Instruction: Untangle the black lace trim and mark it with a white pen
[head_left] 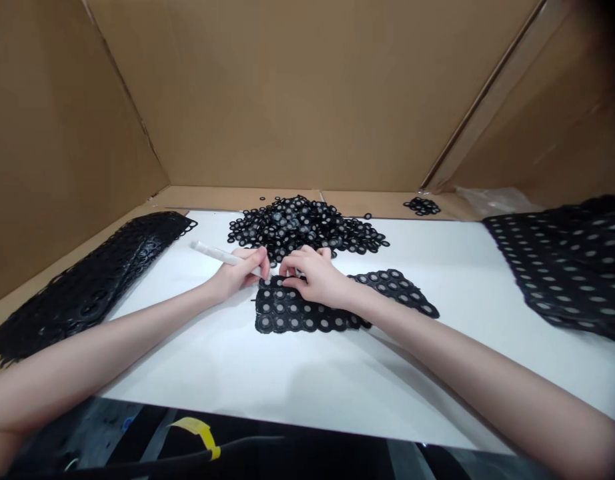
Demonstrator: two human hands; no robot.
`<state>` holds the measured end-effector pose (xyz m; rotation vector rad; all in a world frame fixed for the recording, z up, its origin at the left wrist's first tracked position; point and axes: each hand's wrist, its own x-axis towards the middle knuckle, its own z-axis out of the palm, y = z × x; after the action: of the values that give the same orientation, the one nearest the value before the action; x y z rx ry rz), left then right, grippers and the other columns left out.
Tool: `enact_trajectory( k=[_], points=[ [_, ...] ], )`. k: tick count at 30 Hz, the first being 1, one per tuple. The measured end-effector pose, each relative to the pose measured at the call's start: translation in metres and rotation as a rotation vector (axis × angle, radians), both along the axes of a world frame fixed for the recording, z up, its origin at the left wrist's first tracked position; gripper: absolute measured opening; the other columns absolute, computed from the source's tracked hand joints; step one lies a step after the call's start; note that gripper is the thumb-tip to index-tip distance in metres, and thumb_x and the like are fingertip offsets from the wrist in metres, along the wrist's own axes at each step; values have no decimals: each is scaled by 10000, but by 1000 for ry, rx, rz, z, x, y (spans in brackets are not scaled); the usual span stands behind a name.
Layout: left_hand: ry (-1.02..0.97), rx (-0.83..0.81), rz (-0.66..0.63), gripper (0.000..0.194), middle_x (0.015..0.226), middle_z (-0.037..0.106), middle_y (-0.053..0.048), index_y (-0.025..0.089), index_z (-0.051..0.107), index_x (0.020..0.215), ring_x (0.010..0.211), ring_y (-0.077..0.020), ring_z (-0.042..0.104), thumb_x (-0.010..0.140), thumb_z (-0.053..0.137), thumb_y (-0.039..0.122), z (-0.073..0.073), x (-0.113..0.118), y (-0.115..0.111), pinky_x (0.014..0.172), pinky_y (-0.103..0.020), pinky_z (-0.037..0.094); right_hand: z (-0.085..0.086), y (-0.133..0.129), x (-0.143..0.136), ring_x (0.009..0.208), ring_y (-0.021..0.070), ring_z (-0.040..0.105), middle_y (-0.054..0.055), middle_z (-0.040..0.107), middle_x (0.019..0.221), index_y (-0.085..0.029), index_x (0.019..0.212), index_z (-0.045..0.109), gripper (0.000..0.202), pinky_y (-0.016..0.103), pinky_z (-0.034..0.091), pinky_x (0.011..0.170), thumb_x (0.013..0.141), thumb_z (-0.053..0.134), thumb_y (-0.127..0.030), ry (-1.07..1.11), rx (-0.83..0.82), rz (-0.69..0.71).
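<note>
My left hand (240, 272) is closed round a white pen-like stick (215, 253), whose tip points down toward the top left corner of a black sheet of moulded rings (292, 323). Across the upper part of that sheet lies my right hand (312, 275), its fingers bent and thumb pressed toward the edge; whatever is between the fingertips is hidden. Pale round discs or openings fill the sheet's rows. Just behind both hands rises a heap of loose black rings (297, 223).
A stack of black ring sheets (102, 280) leans along the left side. At the right hangs a larger dotted black sheet (577, 267). Several rings form a small pile (421, 206) at the back. Cardboard walls (307, 93) surround the white tabletop (212, 373); a yellow tag (197, 430) is below its front edge.
</note>
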<state>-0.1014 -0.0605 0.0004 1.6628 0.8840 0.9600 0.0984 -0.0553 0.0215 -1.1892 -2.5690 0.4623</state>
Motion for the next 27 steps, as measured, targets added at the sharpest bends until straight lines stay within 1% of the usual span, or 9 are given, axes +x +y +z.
enact_trajectory(
  k=[3, 5, 8, 11, 15, 18, 20, 23, 27],
  points=[
    [37, 4, 17, 563, 412, 339, 49, 122, 577, 606, 382, -64, 300, 908, 446, 578, 2, 0, -5, 414, -227, 204, -3, -1, -5, 912, 190, 513, 6, 646, 867, -196, 828, 613, 17, 320, 189, 735, 843, 620, -194, 41, -27, 4],
    [64, 12, 24, 551, 420, 343, 50, 123, 578, 615, 392, -66, 305, 911, 447, 569, 2, 1, -9, 422, -230, 205, -9, -1, -8, 893, 183, 523, -6, 648, 829, -204, 848, 609, 24, 318, 190, 738, 848, 600, -182, 82, -43, -14],
    [109, 29, 40, 542, 438, 356, 47, 122, 583, 631, 409, -68, 312, 917, 441, 560, 2, 2, -13, 433, -235, 205, -18, -2, -11, 898, 184, 524, -10, 654, 822, -200, 830, 589, 48, 315, 192, 741, 840, 585, -153, 124, -17, -48],
    [128, 50, 43, 537, 453, 369, 46, 122, 583, 645, 418, -68, 319, 920, 434, 559, 3, 2, -14, 439, -236, 211, -20, -3, -11, 892, 186, 529, -7, 659, 806, -193, 803, 571, 58, 320, 196, 751, 836, 584, -146, 137, -20, -79],
    [132, 80, 13, 536, 467, 382, 43, 123, 581, 648, 423, -67, 332, 925, 423, 553, 7, 7, -9, 438, -229, 231, -14, -1, -5, 898, 199, 522, 0, 659, 778, -189, 765, 562, 95, 334, 196, 761, 803, 593, -107, 82, -5, -110],
    [127, 93, -22, 543, 471, 386, 39, 123, 579, 636, 419, -67, 333, 924, 421, 555, 9, 16, 0, 428, -228, 228, -13, 2, 3, 895, 205, 512, 1, 654, 768, -188, 758, 556, 108, 342, 197, 765, 784, 597, -93, 41, 1, -169],
    [131, 102, -51, 549, 462, 380, 38, 124, 576, 625, 415, -69, 330, 916, 426, 565, 8, 21, 7, 422, -229, 225, -14, 3, 7, 888, 207, 508, 2, 649, 769, -193, 783, 557, 98, 342, 201, 761, 787, 596, -103, 35, 8, -189],
    [126, 121, -77, 559, 442, 364, 40, 127, 565, 605, 404, -70, 319, 909, 423, 574, 5, 26, 12, 415, -232, 219, -17, 4, 9, 882, 208, 506, 6, 644, 782, -200, 828, 562, 92, 338, 206, 751, 796, 587, -118, 40, 27, -182],
    [158, 126, -58, 526, 446, 352, 44, 132, 559, 618, 416, -72, 316, 921, 416, 537, 4, 25, 11, 426, -231, 223, -18, 2, 8, 901, 213, 507, 6, 647, 775, -197, 818, 558, 99, 340, 209, 755, 785, 585, -108, 46, 12, -188]
  ],
)
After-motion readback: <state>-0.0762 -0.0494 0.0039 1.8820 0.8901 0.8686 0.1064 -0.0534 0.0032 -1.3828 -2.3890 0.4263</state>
